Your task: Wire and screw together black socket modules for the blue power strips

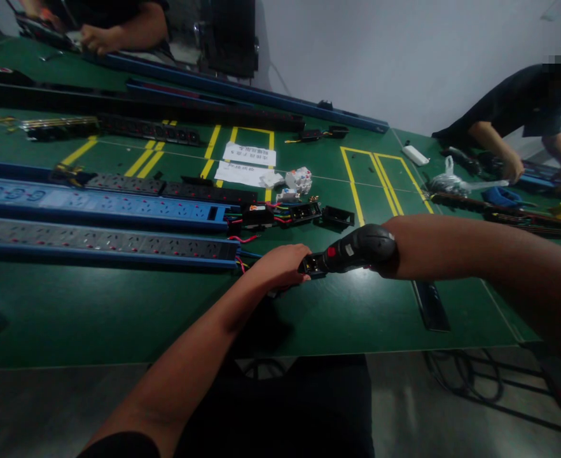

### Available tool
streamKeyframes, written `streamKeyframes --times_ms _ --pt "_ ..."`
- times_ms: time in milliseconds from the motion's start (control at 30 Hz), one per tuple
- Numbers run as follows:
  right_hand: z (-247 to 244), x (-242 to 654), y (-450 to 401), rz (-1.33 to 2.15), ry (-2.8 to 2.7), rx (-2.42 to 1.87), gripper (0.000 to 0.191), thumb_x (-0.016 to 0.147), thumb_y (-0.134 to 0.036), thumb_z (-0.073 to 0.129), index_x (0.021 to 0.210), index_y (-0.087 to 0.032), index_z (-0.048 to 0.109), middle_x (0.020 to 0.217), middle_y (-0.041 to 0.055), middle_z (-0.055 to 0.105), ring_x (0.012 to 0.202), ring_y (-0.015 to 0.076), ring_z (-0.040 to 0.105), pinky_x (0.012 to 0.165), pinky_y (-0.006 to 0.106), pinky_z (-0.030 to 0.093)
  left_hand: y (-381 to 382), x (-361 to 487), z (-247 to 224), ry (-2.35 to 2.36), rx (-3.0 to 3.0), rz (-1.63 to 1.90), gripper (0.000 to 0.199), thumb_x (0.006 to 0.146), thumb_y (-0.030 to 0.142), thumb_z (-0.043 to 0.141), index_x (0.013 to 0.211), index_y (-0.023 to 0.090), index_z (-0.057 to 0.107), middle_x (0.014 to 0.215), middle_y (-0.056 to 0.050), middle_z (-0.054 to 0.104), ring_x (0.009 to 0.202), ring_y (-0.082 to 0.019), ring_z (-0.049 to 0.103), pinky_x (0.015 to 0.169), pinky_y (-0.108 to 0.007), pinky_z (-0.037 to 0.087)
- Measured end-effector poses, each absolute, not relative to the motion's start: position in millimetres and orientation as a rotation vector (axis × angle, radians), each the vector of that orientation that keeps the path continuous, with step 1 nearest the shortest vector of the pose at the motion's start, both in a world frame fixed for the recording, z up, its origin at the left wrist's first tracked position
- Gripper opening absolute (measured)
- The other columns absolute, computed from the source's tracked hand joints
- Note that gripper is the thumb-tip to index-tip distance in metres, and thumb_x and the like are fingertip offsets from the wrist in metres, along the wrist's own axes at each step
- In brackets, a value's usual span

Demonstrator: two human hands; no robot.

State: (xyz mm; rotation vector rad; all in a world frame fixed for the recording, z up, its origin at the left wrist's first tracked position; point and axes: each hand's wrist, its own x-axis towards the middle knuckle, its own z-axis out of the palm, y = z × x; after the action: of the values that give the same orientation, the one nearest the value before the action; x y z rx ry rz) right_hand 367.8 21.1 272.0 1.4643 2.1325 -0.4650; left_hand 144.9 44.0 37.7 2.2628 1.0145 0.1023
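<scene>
My right hand (pixel 386 266) is wrapped round a black cordless screwdriver (pixel 357 248), mostly hidden behind its body. The tool's nose points left into a small black plastic housing (pixel 315 264). My left hand (pixel 290 262) grips that housing from the left, fingers closed on it. Just left of my left hand ends a blue-edged power strip (pixel 118 242) with black sockets and coloured wires (pixel 243 259) coming out. Behind it lies a blue power strip (pixel 99 207), wired to black end pieces (pixel 257 216). An open black box (pixel 338 217) sits beyond the screwdriver.
White connectors (pixel 299 180) and paper labels (pixel 249 154) lie mid-table. A black phone-like slab (pixel 432 305) rests near the front edge. Long blue rails (pixel 242 89) cross the back. Co-workers' hands show at back left (pixel 100 39) and right (pixel 512 166), near a plastic bag (pixel 447 182).
</scene>
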Motion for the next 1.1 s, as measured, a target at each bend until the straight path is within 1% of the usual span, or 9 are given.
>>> streamKeyframes --times_ms 167,233,433,633,867,1100 --pt "275.7 359.5 21.8 -0.48 2.068 1.44 0.016 0.081 -0.032 0.073 0.09 -0.024 0.082 0.083 0.0081 0.079 0.069 0.0249 0.071 0.062 0.035 0.05 44.2 144.4 35.9 1.012 2.268 0.092 0.052 0.087 0.048 0.082 0.133 0.026 0.069 0.133 -0.01 0.075 0.115 -0.032 0.072 0.095 -0.042 0.056" --pt "275.2 359.5 21.6 -0.472 2.075 1.45 0.016 0.082 -0.033 0.073 0.089 -0.024 0.082 0.082 0.0083 0.079 0.07 0.0254 0.071 0.063 0.036 0.05 44.5 144.6 35.4 1.01 2.271 0.102 0.052 0.087 0.048 0.083 0.132 0.026 0.069 0.133 -0.011 0.075 0.114 -0.033 0.073 0.093 -0.043 0.057" --pt "272.8 360.3 21.8 -0.468 2.085 1.457 0.012 0.082 -0.033 0.074 0.085 -0.024 0.08 0.078 0.0074 0.078 0.066 0.0246 0.07 0.059 0.035 0.048 45.2 146.2 34.5 1.028 2.261 0.101 0.052 0.085 0.047 0.085 0.129 0.026 0.07 0.134 -0.011 0.076 0.115 -0.034 0.074 0.093 -0.041 0.056" --pt "274.1 354.4 20.8 -0.445 2.071 1.462 0.008 0.081 -0.029 0.075 0.08 -0.023 0.078 0.076 0.0081 0.076 0.063 0.0237 0.07 0.059 0.035 0.046 45.1 145.7 33.2 1.025 2.256 0.108 0.053 0.085 0.047 0.085 0.131 0.026 0.07 0.133 -0.01 0.076 0.116 -0.034 0.073 0.094 -0.042 0.056" --pt "268.1 359.7 18.6 -0.424 2.104 1.46 0.011 0.081 -0.034 0.075 0.08 -0.024 0.079 0.074 0.0075 0.076 0.062 0.0228 0.069 0.057 0.034 0.046 43.3 145.3 37.5 1.035 2.268 0.103 0.05 0.085 0.046 0.084 0.128 0.026 0.071 0.13 -0.009 0.077 0.11 -0.033 0.074 0.087 -0.04 0.056" --pt "269.2 359.1 14.4 -0.391 2.099 1.447 0.014 0.081 -0.035 0.072 0.081 -0.024 0.08 0.078 0.0089 0.078 0.065 0.0248 0.071 0.059 0.035 0.047 42.9 147.0 41.3 1.038 2.241 0.086 0.048 0.084 0.045 0.084 0.126 0.026 0.072 0.129 -0.01 0.077 0.108 -0.032 0.075 0.086 -0.039 0.056"
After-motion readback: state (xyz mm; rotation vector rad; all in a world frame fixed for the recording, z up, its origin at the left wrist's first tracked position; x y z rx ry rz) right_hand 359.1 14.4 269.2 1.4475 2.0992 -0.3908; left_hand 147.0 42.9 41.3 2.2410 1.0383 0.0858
